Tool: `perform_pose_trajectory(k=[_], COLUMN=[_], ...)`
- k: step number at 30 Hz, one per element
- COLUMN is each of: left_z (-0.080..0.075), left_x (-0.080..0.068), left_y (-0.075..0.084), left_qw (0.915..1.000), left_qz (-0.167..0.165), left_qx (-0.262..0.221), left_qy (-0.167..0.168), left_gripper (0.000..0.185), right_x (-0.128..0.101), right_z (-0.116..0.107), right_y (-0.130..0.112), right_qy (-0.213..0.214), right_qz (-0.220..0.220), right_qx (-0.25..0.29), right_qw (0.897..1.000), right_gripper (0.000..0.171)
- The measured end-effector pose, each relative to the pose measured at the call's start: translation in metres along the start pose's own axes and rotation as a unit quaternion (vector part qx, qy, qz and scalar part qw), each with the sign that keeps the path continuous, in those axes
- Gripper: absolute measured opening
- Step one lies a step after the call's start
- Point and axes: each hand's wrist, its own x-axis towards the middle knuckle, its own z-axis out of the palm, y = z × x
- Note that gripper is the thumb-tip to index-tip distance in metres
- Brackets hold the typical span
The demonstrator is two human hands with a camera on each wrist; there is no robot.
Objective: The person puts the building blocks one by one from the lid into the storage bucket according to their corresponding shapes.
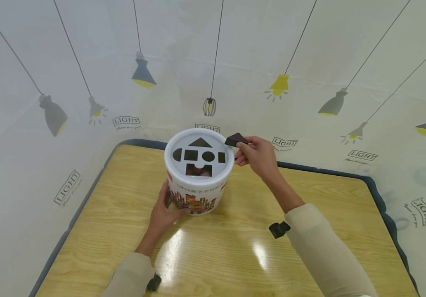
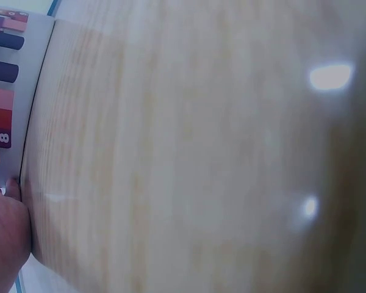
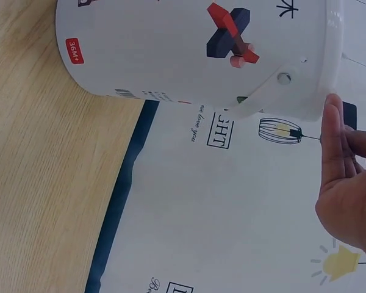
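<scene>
A white bucket with printed block pictures stands upright on the table. Its lid has several shaped holes: a triangle, a half circle, a square, a circle, a narrow rectangle and a notched one. My left hand holds the bucket's lower left side, thumb across the front; the left wrist view shows only part of that hand. Beside the lid's right rim, my right hand pinches a dark triangular block between thumb and fingers. In the right wrist view only a dark end of the block shows behind the fingers.
The wooden table has a dark blue edge along its back and sides. Behind it hangs a pale sheet printed with lamps. A black strap piece sits at the right cuff, another at the left cuff.
</scene>
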Motion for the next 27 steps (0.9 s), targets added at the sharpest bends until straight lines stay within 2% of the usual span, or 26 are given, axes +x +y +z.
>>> perform_pose_trajectory(k=[18,27], left_z=[-0.001,-0.001], left_x=[0.000,0.000], left_y=[0.000,0.001], left_qw=[1.0000,1.0000], left_qz=[0.006,0.008], left_qx=[0.001,0.003], left_qy=[-0.001,0.000], left_gripper=[0.118,0.117], right_x=[0.004,0.008], right_z=[0.020,0.032], right_y=[-0.016,-0.023], right_qy=[-0.016,-0.025], right_qz=[0.013,0.031], right_qx=[0.028,-0.002], right_qw=[0.999,0.999], right_gripper=[0.033,0.035])
